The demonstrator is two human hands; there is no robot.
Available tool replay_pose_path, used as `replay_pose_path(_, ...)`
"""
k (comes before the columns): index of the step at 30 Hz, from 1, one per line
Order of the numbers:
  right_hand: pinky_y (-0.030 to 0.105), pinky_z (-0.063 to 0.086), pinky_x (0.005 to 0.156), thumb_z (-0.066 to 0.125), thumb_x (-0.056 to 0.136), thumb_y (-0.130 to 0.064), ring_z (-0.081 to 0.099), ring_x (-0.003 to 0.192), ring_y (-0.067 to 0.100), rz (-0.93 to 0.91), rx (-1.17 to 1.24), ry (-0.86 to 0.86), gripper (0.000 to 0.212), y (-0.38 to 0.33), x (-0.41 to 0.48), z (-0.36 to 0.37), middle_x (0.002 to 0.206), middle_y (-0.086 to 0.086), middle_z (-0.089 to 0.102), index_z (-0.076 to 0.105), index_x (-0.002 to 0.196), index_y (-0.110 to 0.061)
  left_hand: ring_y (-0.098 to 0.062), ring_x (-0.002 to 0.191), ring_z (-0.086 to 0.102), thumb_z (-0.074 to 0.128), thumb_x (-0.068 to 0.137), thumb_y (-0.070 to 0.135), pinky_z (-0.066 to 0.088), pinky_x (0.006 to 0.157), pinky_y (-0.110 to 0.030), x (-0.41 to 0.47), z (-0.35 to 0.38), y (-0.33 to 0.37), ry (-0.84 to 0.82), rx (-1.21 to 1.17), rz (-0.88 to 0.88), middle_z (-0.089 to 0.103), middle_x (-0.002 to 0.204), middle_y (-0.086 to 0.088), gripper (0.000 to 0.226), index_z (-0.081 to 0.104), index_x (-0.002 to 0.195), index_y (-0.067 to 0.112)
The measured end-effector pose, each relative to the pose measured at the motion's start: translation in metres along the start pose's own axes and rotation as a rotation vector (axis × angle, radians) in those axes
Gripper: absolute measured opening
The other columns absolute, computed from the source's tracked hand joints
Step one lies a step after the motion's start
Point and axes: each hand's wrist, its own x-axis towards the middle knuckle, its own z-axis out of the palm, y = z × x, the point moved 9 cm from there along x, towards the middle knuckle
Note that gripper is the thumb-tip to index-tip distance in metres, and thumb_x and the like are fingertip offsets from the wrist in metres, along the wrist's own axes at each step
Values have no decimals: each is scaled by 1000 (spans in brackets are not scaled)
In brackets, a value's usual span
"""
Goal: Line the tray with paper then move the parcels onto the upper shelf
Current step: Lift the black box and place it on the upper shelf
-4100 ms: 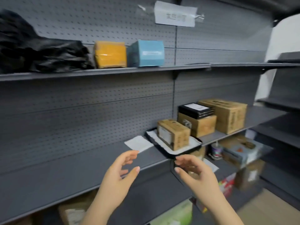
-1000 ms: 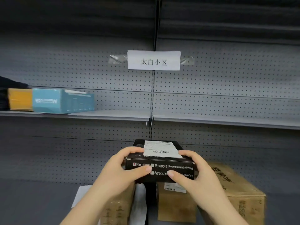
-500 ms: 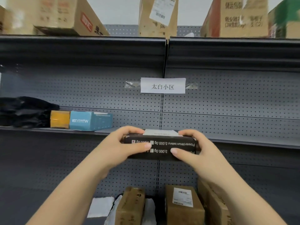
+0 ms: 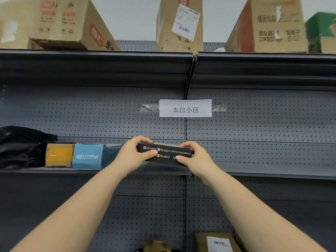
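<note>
A flat black parcel (image 4: 168,153) with white print on its front side is gripped at both ends. My left hand (image 4: 131,154) holds its left end and my right hand (image 4: 195,158) its right end. The parcel hovers at the front of the upper shelf (image 4: 272,174), tilted slightly, its underside close to the shelf board near the middle post. On that shelf to the left stand a blue box (image 4: 88,156) and a yellow parcel (image 4: 59,155). At the bottom edge the tops of brown cardboard parcels (image 4: 217,242) on the lower shelf show. The tray is out of sight.
A black plastic bag (image 4: 20,146) lies at the shelf's far left. A white paper sign (image 4: 185,108) is taped to the pegboard above my hands. Several large cardboard cartons (image 4: 58,24) stand on the top shelf overhead. The upper shelf right of my hands holds nothing visible.
Both hands took the black parcel from the lower shelf and raised it. Over the last half second they carried it up and forward to the upper shelf's edge.
</note>
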Motion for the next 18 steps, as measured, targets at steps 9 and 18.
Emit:
replay_pose_path(9, 26, 47, 70, 65, 90, -21, 57, 99, 19, 29, -239, -25, 35, 34, 44, 44, 122, -1, 56, 53, 123, -24, -14, 100, 58, 80, 77, 31, 44, 76, -26, 43, 21, -74, -48, 66, -48, 63, 116, 4, 32, 64, 105, 28)
replay_pose_path(18, 27, 49, 75, 69, 86, -22, 57, 103, 16, -48, -241, 27, 41, 24, 34, 42, 125, -5, 52, 52, 124, -26, -7, 109, 51, 83, 75, 30, 42, 86, -18, 27, 22, -60, -146, 15, 5, 54, 130, 11, 64, 55, 132, 32)
